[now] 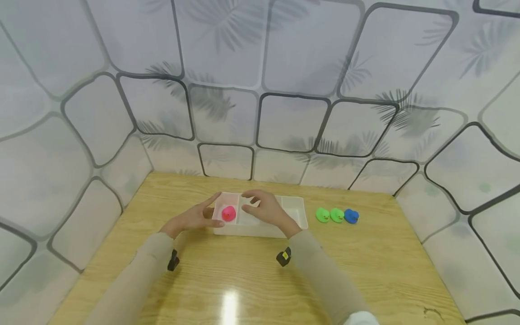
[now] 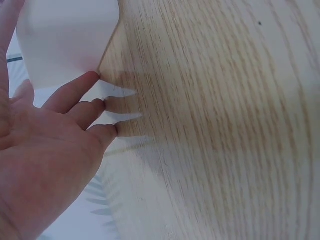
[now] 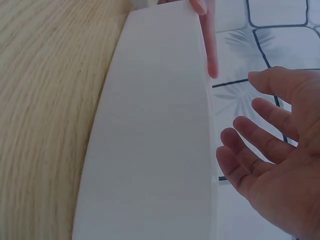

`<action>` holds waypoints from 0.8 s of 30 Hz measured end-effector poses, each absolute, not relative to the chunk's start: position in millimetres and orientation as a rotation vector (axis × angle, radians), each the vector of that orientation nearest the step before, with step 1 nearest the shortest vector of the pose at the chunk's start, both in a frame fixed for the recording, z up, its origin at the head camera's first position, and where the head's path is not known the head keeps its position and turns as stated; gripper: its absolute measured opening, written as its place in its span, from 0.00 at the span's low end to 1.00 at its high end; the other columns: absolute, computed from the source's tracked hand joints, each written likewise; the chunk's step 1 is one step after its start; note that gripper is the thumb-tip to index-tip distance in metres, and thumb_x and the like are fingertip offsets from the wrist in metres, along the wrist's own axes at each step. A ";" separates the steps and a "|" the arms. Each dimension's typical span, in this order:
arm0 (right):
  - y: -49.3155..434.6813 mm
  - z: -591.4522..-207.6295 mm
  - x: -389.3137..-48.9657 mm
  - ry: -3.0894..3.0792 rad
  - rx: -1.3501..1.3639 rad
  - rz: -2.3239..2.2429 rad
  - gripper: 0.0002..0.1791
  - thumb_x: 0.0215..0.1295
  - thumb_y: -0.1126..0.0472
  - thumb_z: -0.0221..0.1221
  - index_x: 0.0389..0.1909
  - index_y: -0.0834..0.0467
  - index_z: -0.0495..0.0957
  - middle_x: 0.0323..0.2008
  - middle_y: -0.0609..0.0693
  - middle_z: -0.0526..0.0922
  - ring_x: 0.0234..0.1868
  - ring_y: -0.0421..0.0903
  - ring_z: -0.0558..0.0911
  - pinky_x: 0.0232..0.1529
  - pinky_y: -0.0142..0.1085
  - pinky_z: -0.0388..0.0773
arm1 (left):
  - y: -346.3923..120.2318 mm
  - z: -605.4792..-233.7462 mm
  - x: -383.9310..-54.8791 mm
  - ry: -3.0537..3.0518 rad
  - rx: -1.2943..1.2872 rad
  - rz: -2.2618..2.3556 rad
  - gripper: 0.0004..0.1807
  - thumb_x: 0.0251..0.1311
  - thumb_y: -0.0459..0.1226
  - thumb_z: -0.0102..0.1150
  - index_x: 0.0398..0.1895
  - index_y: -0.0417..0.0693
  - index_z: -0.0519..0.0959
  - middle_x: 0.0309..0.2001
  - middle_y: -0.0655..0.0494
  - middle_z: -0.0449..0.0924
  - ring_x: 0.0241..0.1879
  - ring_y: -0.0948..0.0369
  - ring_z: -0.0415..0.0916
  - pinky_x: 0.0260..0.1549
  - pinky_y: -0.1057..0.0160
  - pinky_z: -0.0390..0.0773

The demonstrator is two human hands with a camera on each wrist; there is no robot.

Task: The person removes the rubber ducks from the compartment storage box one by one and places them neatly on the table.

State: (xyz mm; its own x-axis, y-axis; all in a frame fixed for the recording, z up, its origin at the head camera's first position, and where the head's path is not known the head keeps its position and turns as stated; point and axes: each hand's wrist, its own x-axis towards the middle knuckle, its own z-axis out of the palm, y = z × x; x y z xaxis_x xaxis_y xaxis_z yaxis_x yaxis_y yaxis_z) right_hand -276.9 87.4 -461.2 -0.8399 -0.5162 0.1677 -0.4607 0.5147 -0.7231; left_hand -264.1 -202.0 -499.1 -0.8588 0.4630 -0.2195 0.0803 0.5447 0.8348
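Observation:
A white divided tray (image 1: 252, 230) lies on the table, with a pink rubber duck (image 1: 229, 213) in its left compartment. My left hand (image 1: 195, 217) spans the tray's left end, thumb by the near rim and forefinger stretched to the far corner. In the left wrist view, the other fingertips (image 2: 102, 129) of that hand rest low beside the tray's end. Above the middle compartment hovers my right hand (image 1: 266, 208), fingers loosely bent and apart. The right wrist view shows nothing in the right palm (image 3: 285, 180) and the tray's long outer wall (image 3: 150, 125) beside it.
Right of the tray, two green rubber ducks (image 1: 322, 215) and a blue duck (image 1: 351, 216) stand in a row on the wooden table (image 1: 243, 271). A patterned curtain-like wall (image 1: 292, 122) encloses the table at the back and sides.

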 end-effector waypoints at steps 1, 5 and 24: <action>85.1 -462.0 -277.1 2.673 -0.865 -1.236 0.22 0.72 0.58 0.66 0.64 0.61 0.81 0.64 0.57 0.84 0.56 0.56 0.86 0.54 0.45 0.85 | -202.1 -499.0 -263.9 2.372 0.442 1.244 0.62 0.63 0.55 0.73 0.88 0.66 0.36 0.78 0.38 0.66 0.78 0.39 0.63 0.75 0.32 0.60; 76.5 -464.7 -277.6 2.657 -0.858 -1.211 0.22 0.71 0.58 0.66 0.63 0.61 0.81 0.63 0.57 0.85 0.54 0.56 0.85 0.54 0.46 0.84 | -202.0 -497.8 -262.7 2.386 0.442 1.227 0.62 0.63 0.56 0.73 0.88 0.65 0.37 0.78 0.39 0.66 0.78 0.39 0.63 0.74 0.32 0.61; 47.5 -480.6 -284.7 2.632 -0.850 -1.034 0.24 0.68 0.58 0.68 0.64 0.58 0.82 0.62 0.54 0.85 0.56 0.55 0.84 0.56 0.44 0.83 | -200.9 -497.5 -263.2 2.355 0.435 1.240 0.62 0.64 0.56 0.71 0.88 0.68 0.34 0.79 0.36 0.63 0.78 0.38 0.63 0.74 0.31 0.61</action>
State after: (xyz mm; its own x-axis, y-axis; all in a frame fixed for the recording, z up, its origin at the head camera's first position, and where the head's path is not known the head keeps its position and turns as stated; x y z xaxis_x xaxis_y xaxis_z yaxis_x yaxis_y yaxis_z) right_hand -284.7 47.5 -480.6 -0.8179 -0.5745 0.0324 -0.4430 0.5928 -0.6726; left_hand -263.2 -200.9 -497.5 -0.8533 0.4658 -0.2342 0.0705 0.5481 0.8335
